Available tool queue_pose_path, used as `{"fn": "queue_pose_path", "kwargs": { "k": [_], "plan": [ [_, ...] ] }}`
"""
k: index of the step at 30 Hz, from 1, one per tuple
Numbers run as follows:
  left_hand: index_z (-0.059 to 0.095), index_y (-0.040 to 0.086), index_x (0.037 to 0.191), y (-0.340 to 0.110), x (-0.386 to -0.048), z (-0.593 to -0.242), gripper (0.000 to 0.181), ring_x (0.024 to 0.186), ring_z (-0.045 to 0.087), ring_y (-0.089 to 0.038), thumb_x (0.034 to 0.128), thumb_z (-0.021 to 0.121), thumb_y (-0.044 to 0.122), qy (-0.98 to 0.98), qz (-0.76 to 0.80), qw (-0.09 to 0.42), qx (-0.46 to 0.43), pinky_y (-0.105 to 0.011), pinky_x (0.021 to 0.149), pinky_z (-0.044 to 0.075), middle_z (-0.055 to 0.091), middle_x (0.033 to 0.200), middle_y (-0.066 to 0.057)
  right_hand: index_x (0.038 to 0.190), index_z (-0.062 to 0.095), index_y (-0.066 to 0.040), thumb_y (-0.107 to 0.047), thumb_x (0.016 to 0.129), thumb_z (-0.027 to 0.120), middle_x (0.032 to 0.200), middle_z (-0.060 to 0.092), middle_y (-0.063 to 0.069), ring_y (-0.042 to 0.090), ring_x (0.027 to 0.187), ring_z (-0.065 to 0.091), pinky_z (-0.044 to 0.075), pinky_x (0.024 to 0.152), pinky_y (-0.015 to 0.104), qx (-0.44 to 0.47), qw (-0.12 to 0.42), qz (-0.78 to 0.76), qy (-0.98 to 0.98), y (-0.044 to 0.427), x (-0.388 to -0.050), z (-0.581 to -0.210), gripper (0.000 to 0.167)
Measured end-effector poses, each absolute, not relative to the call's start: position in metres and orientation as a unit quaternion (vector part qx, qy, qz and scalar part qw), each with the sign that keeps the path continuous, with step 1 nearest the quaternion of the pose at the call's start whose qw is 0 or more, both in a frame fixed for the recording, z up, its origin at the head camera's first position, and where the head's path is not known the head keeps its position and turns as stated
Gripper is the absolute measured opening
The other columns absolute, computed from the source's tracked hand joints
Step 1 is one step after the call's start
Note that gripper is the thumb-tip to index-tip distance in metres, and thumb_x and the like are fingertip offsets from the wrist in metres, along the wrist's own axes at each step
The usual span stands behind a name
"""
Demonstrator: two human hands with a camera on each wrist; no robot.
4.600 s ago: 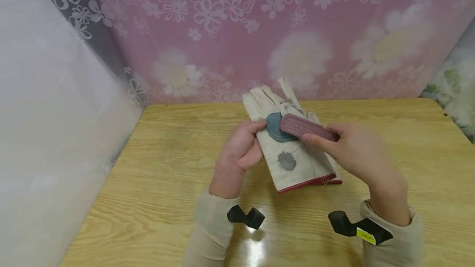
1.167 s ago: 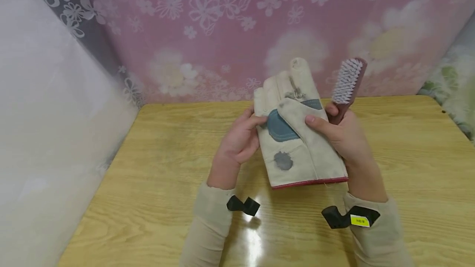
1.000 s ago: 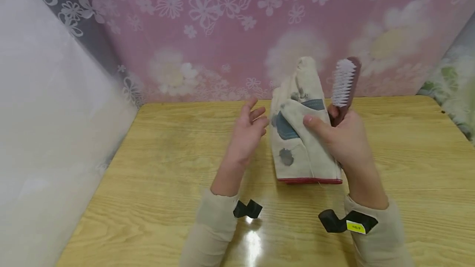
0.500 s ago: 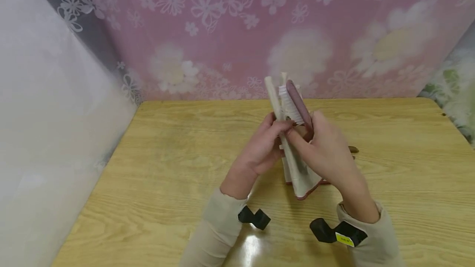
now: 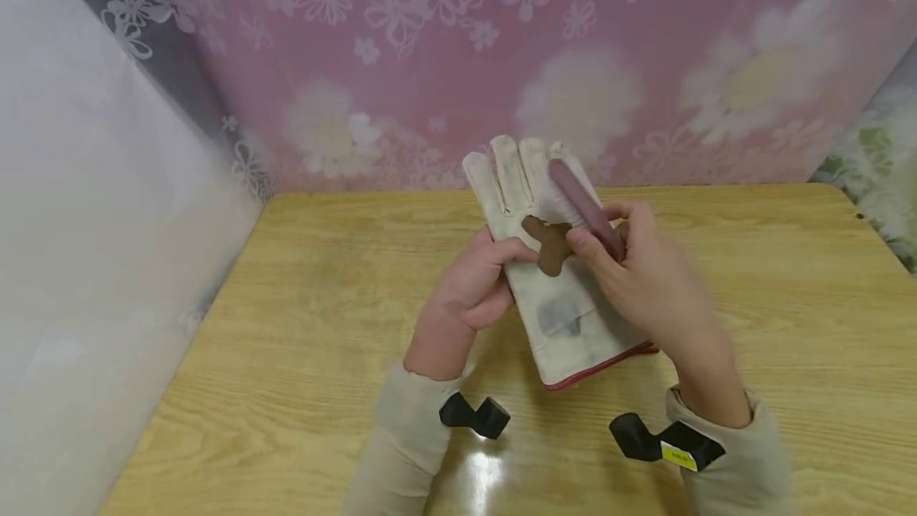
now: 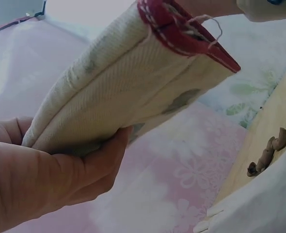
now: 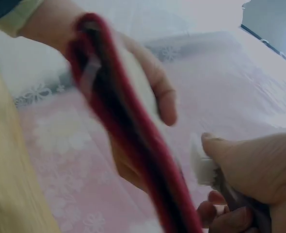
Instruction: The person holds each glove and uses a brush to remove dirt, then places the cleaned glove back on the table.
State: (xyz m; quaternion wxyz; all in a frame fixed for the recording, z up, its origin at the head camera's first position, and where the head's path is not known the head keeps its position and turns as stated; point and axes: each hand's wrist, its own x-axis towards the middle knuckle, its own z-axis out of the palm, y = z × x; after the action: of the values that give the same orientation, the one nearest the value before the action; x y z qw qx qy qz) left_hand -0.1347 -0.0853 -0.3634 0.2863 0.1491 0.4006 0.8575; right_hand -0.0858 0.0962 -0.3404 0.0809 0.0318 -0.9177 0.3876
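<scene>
A cream cloth work glove [image 5: 530,293] with a red hem is held up over the table, fingers pointing away. Its upward face bears a brown blotch [image 5: 553,255] and a grey stain [image 5: 561,315]. The left hand [image 5: 466,285] grips its left edge, thumb on the face and fingers behind, as the left wrist view also shows. My right hand [image 5: 652,277] holds a brush [image 5: 583,201] by its mauve back, white bristles turned toward the glove's fingers and blurred. Whether the bristles touch the cloth, I cannot tell. The right wrist view shows the bristles [image 7: 202,165] beside the glove.
Beneath is a wood-grain table [image 5: 322,317]. In the left wrist view, knobbly brown pieces [image 6: 266,155] and a whitish cloth item [image 6: 264,204] lie low on the right. A pink flowered curtain [image 5: 430,86] backs the table; a white sheet [image 5: 107,221] hangs left.
The glove has been turned over: the blue-patched side faced up earlier, now the brown-blotched side. The left hand let go, then gripped again. The brush swung from the right side over the glove.
</scene>
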Motion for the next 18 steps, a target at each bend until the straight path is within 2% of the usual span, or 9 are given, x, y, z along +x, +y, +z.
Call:
{"fn": "queue_pose_path", "kwargs": {
  "k": [3,6,9,11,16,18],
  "plan": [
    [0.031,0.004,0.15,-0.086,-0.134,-0.362,0.067,0.119,0.049,-0.021,0.0855,0.037,-0.013,0.4,0.858,0.287,0.145,-0.039,0.103,0.04,0.05,0.129,-0.005,0.148,0.031,-0.01,-0.046,0.098,0.055,0.088,0.058,0.01,0.023,0.067,0.052,0.041,0.059,0.035,0.073,0.109,0.377,-0.917,0.084,-0.086,-0.345,0.066],
    [0.03,0.001,0.15,-0.086,-0.132,-0.362,0.069,0.114,0.051,-0.017,0.0827,0.035,-0.013,0.4,0.858,0.29,0.143,-0.035,0.1,0.042,0.05,0.126,-0.005,0.152,0.036,-0.017,-0.035,0.099,0.058,0.101,0.066,0.012,0.025,0.076,0.059,0.045,0.065,0.039,0.127,0.162,0.37,-0.906,0.072,-0.086,-0.35,0.06],
    [0.03,-0.002,0.148,-0.086,-0.132,-0.362,0.069,0.111,0.052,-0.014,0.0797,0.034,-0.012,0.401,0.857,0.291,0.145,-0.03,0.096,0.044,0.051,0.122,-0.004,0.147,0.05,-0.021,-0.026,0.1,0.059,0.108,0.068,0.011,0.022,0.078,0.059,0.045,0.063,0.037,0.164,0.2,0.345,-0.902,0.065,-0.085,-0.354,0.049],
    [0.031,-0.003,0.147,-0.087,-0.133,-0.362,0.068,0.111,0.052,-0.014,0.0797,0.034,-0.011,0.4,0.857,0.291,0.146,-0.029,0.097,0.044,0.052,0.122,-0.004,0.142,0.057,-0.021,-0.022,0.099,0.06,0.103,0.067,0.009,0.02,0.071,0.054,0.042,0.059,0.035,0.172,0.216,0.328,-0.903,0.063,-0.086,-0.354,0.043],
    [0.029,0.0,0.15,-0.087,-0.133,-0.362,0.066,0.122,0.047,-0.019,0.0847,0.033,-0.01,0.397,0.857,0.302,0.132,-0.04,0.109,0.036,0.05,0.129,-0.006,0.134,0.065,-0.019,-0.017,0.093,0.068,0.093,0.07,0.011,0.018,0.059,0.046,0.034,0.051,0.03,0.157,0.254,0.319,-0.9,0.071,-0.09,-0.355,0.041],
    [0.03,0.001,0.15,-0.087,-0.133,-0.361,0.065,0.124,0.046,-0.02,0.086,0.033,-0.01,0.397,0.856,0.307,0.121,-0.043,0.112,0.032,0.049,0.13,-0.006,0.131,0.066,-0.018,-0.017,0.091,0.07,0.099,0.073,0.012,0.02,0.064,0.054,0.037,0.053,0.031,0.148,0.266,0.325,-0.895,0.076,-0.092,-0.357,0.04]
  ]
}}
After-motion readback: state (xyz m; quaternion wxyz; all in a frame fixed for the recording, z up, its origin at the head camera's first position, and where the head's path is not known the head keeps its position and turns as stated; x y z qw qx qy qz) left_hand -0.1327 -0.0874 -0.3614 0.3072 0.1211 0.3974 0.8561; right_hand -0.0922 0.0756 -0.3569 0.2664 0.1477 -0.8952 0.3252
